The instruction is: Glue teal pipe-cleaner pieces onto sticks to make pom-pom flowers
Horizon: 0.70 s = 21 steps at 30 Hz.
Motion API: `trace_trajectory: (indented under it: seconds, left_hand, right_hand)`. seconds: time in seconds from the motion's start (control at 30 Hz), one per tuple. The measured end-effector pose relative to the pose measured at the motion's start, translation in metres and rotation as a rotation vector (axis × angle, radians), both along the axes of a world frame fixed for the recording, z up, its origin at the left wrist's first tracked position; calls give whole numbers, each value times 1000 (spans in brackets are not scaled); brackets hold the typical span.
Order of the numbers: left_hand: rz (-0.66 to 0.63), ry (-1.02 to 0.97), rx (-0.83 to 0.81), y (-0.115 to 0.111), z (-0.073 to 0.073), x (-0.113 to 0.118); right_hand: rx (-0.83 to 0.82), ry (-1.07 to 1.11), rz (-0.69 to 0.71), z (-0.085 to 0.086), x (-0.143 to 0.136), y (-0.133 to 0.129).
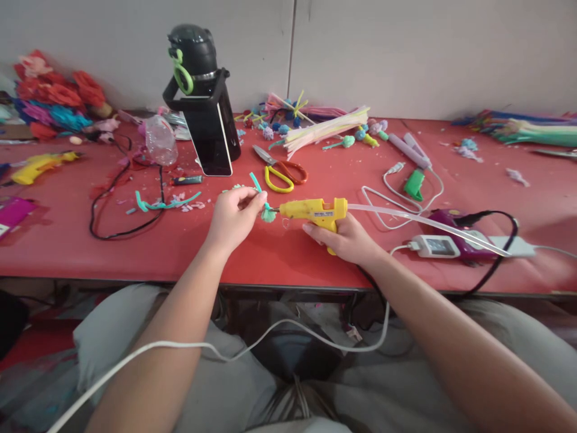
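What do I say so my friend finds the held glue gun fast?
Find the red table, then the right hand near its front edge. It grips a yellow glue gun, nozzle pointing toward the left hand. A second glue gun, also yellow, lies at the table's left end; this one has a long, clear stick poking out behind.

Near the frame's centre, the left hand [237, 218] pinches a turquoise pipe-cleaner piece [268, 214], and the right hand [350, 242] grips a yellow hot-glue gun [309, 209], its nozzle [276, 209] at the piece. Scissors [282, 174] lie just above; a black bottle [193, 51] stands upper left.
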<state>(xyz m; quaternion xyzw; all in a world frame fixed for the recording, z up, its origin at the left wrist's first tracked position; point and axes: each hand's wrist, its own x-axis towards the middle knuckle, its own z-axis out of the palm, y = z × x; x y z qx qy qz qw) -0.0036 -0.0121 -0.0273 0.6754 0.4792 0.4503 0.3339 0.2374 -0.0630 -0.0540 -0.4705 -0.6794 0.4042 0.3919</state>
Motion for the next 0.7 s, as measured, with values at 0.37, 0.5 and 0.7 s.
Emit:
trace_trajectory:
  seconds: [0.37, 0.5, 0.7]
  left_hand:
    - [15, 2, -2, 1, 1, -2]
    - [49, -13, -5, 1, 5, -4]
    - [102, -68, 33, 3, 16, -12]
  right_hand:
    - [54, -44, 2, 0, 0, 0]
    - [37, -69, -5, 2, 1, 0]
    - [8, -243, -210, 18, 16, 2]
